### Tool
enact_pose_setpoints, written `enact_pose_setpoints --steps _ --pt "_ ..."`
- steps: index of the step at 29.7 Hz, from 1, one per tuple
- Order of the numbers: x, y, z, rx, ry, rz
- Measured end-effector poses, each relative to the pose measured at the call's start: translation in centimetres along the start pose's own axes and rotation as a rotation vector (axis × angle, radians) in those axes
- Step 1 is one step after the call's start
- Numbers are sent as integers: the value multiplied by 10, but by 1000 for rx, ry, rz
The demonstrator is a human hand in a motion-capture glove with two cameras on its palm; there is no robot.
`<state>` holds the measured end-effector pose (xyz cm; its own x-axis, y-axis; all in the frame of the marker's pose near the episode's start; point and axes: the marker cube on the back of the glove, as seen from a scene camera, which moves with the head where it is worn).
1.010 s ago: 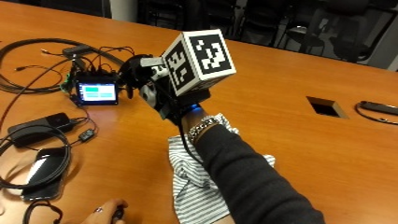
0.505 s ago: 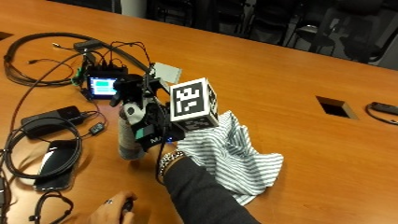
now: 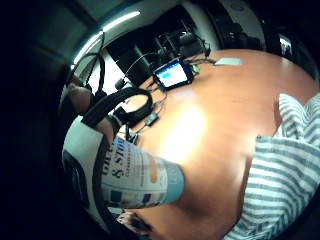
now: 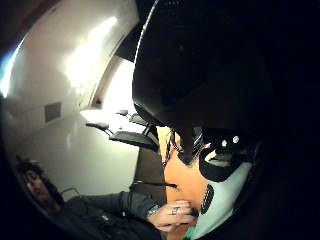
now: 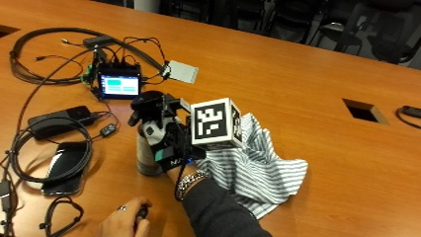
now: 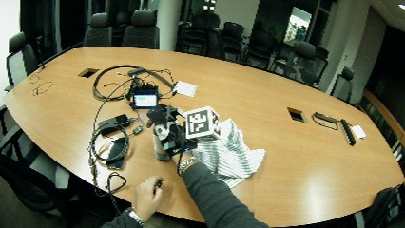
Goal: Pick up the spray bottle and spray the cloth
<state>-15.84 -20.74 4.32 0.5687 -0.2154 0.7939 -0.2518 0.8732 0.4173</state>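
Room, wide outside view: conference room ringed with office chairs (image 6: 136,26); long polished wooden counter (image 6: 265,104).
Outside view: spray bottle (image 5: 150,148) upright on the counter just beside the striped cloth (image 5: 260,168); gloved right hand (image 5: 172,144) wrapped round its body.
Little-finger palm view: labelled bottle wall lies close to the palm, cloth beside it.
Thumb palm view: black trigger head looms near.
Handling: likely rigid, light plastic with a smooth label; best held at the neck, finger on trigger. Cloth is soft.

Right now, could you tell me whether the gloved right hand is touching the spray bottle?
Touching. In the outside view the gloved right hand is wrapped around the spray bottle, which stands on the table beside the striped cloth.
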Motion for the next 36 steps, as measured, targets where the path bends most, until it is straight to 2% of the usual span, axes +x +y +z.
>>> enact_pose_setpoints --steps 11,22,29,36 --pt "-15 -22 -5 69 7 -41" --pt "4 12 1 -133 83 53" --pt "3 37 -33 -300 390 90" --pt "-7 57 -69 -386 717 113"
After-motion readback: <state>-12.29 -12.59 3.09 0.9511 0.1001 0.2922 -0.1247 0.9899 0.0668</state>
